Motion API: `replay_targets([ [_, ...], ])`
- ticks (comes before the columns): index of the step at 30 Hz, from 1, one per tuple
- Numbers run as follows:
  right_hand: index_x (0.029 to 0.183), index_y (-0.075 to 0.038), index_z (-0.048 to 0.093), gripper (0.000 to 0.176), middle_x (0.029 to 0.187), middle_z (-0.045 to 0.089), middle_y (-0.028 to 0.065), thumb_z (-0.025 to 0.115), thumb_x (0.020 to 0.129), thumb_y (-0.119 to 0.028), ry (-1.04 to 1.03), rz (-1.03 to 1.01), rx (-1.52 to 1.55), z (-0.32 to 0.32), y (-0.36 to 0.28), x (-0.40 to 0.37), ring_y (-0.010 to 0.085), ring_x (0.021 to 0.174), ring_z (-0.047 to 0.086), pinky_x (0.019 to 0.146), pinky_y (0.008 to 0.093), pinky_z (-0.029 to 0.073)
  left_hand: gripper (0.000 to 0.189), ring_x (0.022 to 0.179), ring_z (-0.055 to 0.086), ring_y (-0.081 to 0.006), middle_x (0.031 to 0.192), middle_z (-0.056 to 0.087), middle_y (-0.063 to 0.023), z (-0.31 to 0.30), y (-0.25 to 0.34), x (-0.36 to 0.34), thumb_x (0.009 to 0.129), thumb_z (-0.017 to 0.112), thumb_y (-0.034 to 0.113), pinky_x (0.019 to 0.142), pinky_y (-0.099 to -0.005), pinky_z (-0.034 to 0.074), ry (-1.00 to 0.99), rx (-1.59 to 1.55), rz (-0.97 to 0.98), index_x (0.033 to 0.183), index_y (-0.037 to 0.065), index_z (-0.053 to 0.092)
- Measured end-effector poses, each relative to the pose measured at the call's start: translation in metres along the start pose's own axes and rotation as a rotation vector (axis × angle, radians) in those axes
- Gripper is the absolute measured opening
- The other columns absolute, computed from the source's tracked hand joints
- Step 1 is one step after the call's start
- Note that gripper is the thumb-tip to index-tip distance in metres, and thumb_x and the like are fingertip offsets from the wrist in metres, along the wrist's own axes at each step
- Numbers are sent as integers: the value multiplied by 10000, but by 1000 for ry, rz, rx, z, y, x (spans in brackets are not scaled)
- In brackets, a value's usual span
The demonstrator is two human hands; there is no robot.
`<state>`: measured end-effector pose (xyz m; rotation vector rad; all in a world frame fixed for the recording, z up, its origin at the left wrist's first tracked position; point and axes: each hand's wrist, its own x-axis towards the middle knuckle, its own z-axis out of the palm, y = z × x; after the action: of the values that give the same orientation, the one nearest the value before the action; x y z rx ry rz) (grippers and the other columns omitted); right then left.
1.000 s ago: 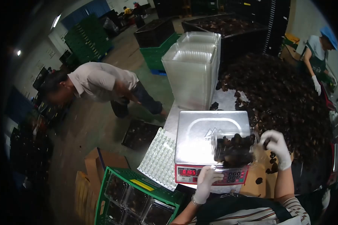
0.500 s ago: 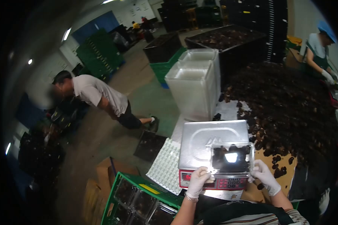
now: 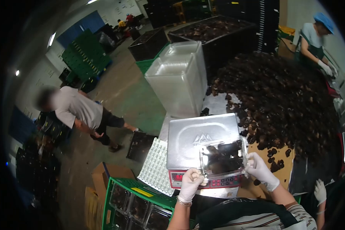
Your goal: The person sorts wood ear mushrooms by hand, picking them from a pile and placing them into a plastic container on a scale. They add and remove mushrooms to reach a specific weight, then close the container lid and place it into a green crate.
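A clear plastic clamshell box (image 3: 222,158), lid down over dark brown, mushroom-like pieces, is tilted above the front of a weighing scale (image 3: 203,128). My left hand (image 3: 190,184), in a white glove, pinches the box's near left corner, over the scale's red front panel. On the other side, my right hand (image 3: 262,171), gloved too, has its fingers closed on the right edge of the box. The scale's steel platform is partly covered by the box, and red digits glow on its display.
A sheet of round labels (image 3: 156,167) lies left of the scale, above a green crate (image 3: 108,207) of filled boxes. Tall stacks of clear containers (image 3: 172,90) stand behind. Dark pieces (image 3: 280,103) are heaped at right, near a blue-capped person (image 3: 314,44). Another gloved hand (image 3: 320,191) shows lower right.
The view has shifted, moving the table things left in the picture. Both my hands still grip the box; glare on its lid has lessened. The person at left has walked farther left.
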<state>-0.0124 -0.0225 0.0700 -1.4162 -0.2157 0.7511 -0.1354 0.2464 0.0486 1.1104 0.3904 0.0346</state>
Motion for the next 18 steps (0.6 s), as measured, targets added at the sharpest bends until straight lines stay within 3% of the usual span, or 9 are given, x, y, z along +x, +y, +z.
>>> replay_targets([
  [4, 1373, 17, 320, 532, 824, 635, 98, 574, 907, 9, -77, 69, 67, -9, -13, 0, 157, 734, 648, 682, 266, 523, 144, 695, 665, -147, 814, 660, -89, -2, 29, -5, 938, 550, 31, 612, -237, 551, 118, 274, -110, 1075, -13, 540],
  [5, 1450, 33, 232, 628, 862, 647, 105, 570, 923, -16, -72, 51, 40, -13, -13, -1, 168, 794, 650, 759, 280, 521, 160, 661, 625, -107, 831, 659, -71, -6, 35, -5, 940, 564, 57, 579, -211, 511, 188, 377, 21, 1092, 4, 554],
  [6, 1452, 37, 224, 614, 949, 644, 123, 549, 935, -21, -55, 1, 18, -19, -7, 0, 169, 859, 640, 810, 290, 516, 177, 628, 584, -68, 847, 659, -53, -12, 40, -7, 943, 578, 82, 546, -185, 471, 258, 480, 149, 1108, 20, 567],
  [8, 1453, 30, 226, 598, 1036, 626, 141, 534, 943, -22, 93, -36, 82, -22, -9, -4, 170, 908, 626, 847, 290, 509, 160, 645, 532, -59, 853, 643, -51, -33, 44, -5, 959, 556, 96, 566, -196, 432, 408, 352, 375, 1097, 15, 571],
  [10, 1454, 17, 238, 573, 1073, 610, 133, 511, 952, -34, 113, -53, 140, -32, 1, -3, 167, 934, 614, 903, 301, 490, 162, 675, 529, -65, 853, 623, -44, -48, 56, -8, 980, 523, 123, 603, -205, 435, 538, 350, 414, 1084, 11, 577],
  [11, 1454, 15, 241, 570, 1074, 608, 130, 507, 952, -33, 114, -53, 125, -35, 4, -3, 166, 940, 612, 908, 306, 488, 240, 633, 519, -68, 837, 600, -28, -49, 60, -11, 1006, 507, 231, 579, -193, 422, 578, 351, 450, 1067, 10, 577],
  [14, 1450, 17, 254, 566, 1078, 599, 112, 506, 946, -29, 151, -69, 71, -30, 0, 0, 150, 973, 594, 926, 290, 465, 378, 651, 507, -71, 834, 589, -18, -55, 66, -12, 1024, 441, 352, 562, -203, 391, 567, 457, 568, 1083, 8, 585],
  [18, 1432, 31, 294, 548, 1056, 604, 88, 522, 936, -25, 179, -84, 27, -26, -6, 7, 125, 979, 579, 921, 257, 444, 399, 648, 492, -69, 829, 581, -15, -48, 67, -6, 1026, 429, 359, 564, -204, 383, 610, 467, 630, 1102, 0, 584],
])
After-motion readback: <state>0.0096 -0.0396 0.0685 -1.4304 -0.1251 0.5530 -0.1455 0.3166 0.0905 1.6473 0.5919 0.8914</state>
